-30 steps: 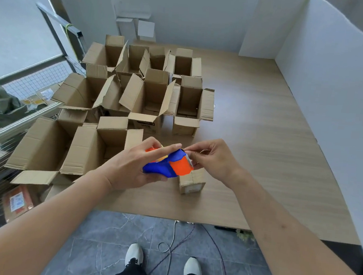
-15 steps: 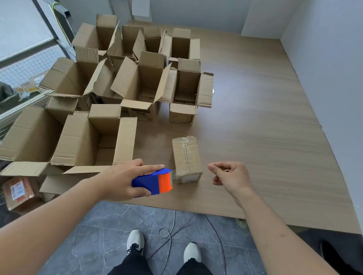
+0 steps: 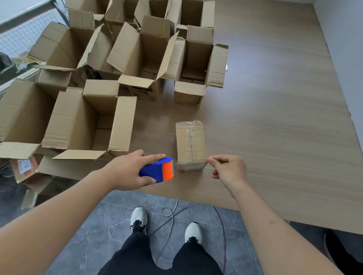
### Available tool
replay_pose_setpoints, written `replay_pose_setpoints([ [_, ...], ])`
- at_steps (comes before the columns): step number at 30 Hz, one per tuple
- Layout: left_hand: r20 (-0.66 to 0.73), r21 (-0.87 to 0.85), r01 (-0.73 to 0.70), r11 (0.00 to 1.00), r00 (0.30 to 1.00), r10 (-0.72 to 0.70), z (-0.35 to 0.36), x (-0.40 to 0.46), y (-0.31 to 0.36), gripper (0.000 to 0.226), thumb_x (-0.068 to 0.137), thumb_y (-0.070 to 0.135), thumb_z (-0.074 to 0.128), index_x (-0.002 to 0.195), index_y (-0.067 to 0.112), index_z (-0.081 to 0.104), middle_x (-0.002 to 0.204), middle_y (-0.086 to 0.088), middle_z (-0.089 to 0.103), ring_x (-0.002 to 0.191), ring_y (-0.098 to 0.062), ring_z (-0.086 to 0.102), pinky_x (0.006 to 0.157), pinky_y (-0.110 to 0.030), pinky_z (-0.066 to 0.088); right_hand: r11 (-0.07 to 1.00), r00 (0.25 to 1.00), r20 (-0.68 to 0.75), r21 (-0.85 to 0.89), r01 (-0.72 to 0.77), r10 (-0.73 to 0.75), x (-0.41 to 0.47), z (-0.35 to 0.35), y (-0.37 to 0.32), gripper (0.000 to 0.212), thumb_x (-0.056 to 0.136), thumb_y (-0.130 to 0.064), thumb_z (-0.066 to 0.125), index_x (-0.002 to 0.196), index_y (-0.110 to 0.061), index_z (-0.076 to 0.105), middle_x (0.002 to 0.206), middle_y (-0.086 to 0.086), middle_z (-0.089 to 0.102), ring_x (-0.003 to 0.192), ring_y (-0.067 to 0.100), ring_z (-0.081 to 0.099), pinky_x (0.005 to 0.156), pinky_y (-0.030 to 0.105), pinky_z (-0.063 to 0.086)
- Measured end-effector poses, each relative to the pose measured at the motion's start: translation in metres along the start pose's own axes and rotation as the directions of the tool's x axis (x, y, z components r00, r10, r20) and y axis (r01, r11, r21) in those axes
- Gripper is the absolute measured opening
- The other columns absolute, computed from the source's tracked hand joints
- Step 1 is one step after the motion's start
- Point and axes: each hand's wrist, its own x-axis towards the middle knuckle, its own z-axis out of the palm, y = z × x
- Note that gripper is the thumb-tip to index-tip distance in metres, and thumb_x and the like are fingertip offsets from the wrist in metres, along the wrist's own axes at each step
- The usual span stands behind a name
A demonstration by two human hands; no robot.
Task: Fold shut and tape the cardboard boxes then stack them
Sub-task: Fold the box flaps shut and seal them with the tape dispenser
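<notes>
Left hand (image 3: 127,172) gripped tape dispenser (image 3: 157,171) just left of small box (image 3: 190,145) (long axis pointing away); right hand (image 3: 228,169) pinched, tape unclear.

Both forearms (image 3: 44,219) are bare, no sleeves being seen. Black trousers (image 3: 160,265) are worn, with white trainers (image 3: 139,216) laced in black.

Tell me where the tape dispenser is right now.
In the head view, the tape dispenser is gripped in the left hand at the table's near edge, just left of the small closed box.
</notes>
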Motion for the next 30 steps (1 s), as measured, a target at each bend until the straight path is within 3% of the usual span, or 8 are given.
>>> replay_pose_setpoints([
  [4, 0.007, -0.006, 0.029, 1.000, 1.000, -0.029, 0.002, 0.008, 0.002, 0.080, 0.090, 0.064, 0.061, 0.155, 0.059, 0.015, 0.099, 0.015, 0.042, 0.084, -0.008, 0.054, 0.071, -0.028, 0.047, 0.999, 1.000, 0.010, 0.042, -0.013, 0.013, 0.007, 0.004, 0.003, 0.010, 0.085, -0.020, 0.083, 0.077, -0.025, 0.081, 0.071, -0.001, 0.075, 0.054, 0.015, 0.064, 0.054, 0.027, 0.057],
  [7, 0.026, 0.002, 0.046, 0.999, 0.999, -0.046, 0.003, 0.015, 0.006, 0.079, 0.090, 0.065, 0.059, 0.154, 0.060, 0.014, 0.102, 0.012, 0.045, 0.086, -0.008, 0.056, 0.077, -0.031, 0.051, 0.998, 0.997, 0.070, 0.053, -0.043, 0.039, 0.012, 0.003, 0.008, 0.006, 0.088, -0.030, 0.081, 0.094, -0.028, 0.080, 0.100, 0.000, 0.076, 0.067, 0.018, 0.069, 0.056, 0.029, 0.059],
  [10, 0.036, -0.005, 0.056, 0.998, 0.998, -0.056, 0.002, 0.021, 0.009, 0.078, 0.089, 0.064, 0.060, 0.153, 0.061, 0.015, 0.103, 0.011, 0.046, 0.089, -0.008, 0.056, 0.080, -0.033, 0.052, 0.988, 0.968, 0.203, -0.003, -0.153, 0.150, 0.015, 0.002, 0.016, 0.062, 0.093, -0.047, 0.070, 0.148, -0.025, 0.051, 0.129, -0.007, 0.060, 0.089, 0.025, 0.070, 0.063, 0.035, 0.062],
  [12, 0.039, -0.011, 0.048, 0.999, 0.998, -0.047, 0.001, 0.023, 0.009, 0.079, 0.089, 0.064, 0.061, 0.153, 0.061, 0.015, 0.102, 0.013, 0.045, 0.088, -0.008, 0.054, 0.078, -0.032, 0.051, 0.993, 0.972, 0.207, -0.048, -0.106, 0.113, 0.014, 0.005, 0.019, 0.069, 0.098, -0.049, 0.062, 0.158, -0.029, 0.034, 0.139, -0.006, 0.055, 0.104, 0.025, 0.067, 0.086, 0.046, 0.061],
  [14, 0.044, -0.010, 0.045, 0.999, 0.998, -0.044, 0.000, 0.025, 0.009, 0.079, 0.089, 0.064, 0.061, 0.153, 0.061, 0.015, 0.101, 0.015, 0.043, 0.087, -0.008, 0.053, 0.076, -0.031, 0.050, 0.961, 0.982, 0.107, -0.215, 0.175, -0.155, 0.012, 0.009, 0.023, 0.061, 0.102, -0.050, 0.052, 0.158, -0.033, 0.034, 0.151, -0.006, 0.049, 0.129, 0.022, 0.054, 0.112, 0.042, 0.043],
  [17, 0.057, -0.013, 0.038, 0.999, 0.998, -0.037, 0.000, 0.026, 0.008, 0.080, 0.089, 0.064, 0.061, 0.154, 0.060, 0.014, 0.100, 0.016, 0.041, 0.085, -0.006, 0.052, 0.073, -0.029, 0.047, 0.625, 0.812, 0.191, -0.551, 0.553, -0.551, 0.010, 0.024, 0.015, 0.067, 0.102, -0.056, 0.036, 0.162, -0.030, 0.021, 0.170, -0.003, 0.015, 0.156, 0.017, 0.014, 0.125, 0.035, 0.013],
  [21, 0.052, -0.025, 0.033, 0.999, 0.998, -0.032, 0.002, 0.025, 0.003, 0.080, 0.089, 0.065, 0.061, 0.154, 0.060, 0.015, 0.100, 0.013, 0.044, 0.085, -0.007, 0.053, 0.075, -0.031, 0.049, 0.175, 0.652, 0.505, -0.700, 0.693, -0.565, 0.012, 0.052, 0.009, 0.068, 0.106, -0.057, 0.023, 0.164, -0.025, 0.006, 0.172, 0.004, -0.006, 0.158, 0.023, -0.006, 0.128, 0.046, 0.006],
  [30, 0.060, -0.334, 0.015, 0.942, 0.998, 0.006, 0.019, 0.003, -0.019, 0.075, 0.092, 0.057, 0.066, 0.148, 0.071, 0.018, 0.101, 0.008, 0.049, 0.089, -0.011, 0.058, 0.084, -0.035, 0.051, 0.008, 0.548, 0.544, -0.705, 0.709, -0.635, 0.028, 0.052, 0.017, 0.064, 0.105, -0.054, 0.034, 0.160, -0.022, 0.029, 0.168, 0.007, 0.021, 0.156, 0.029, 0.018, 0.124, 0.053, 0.023],
])
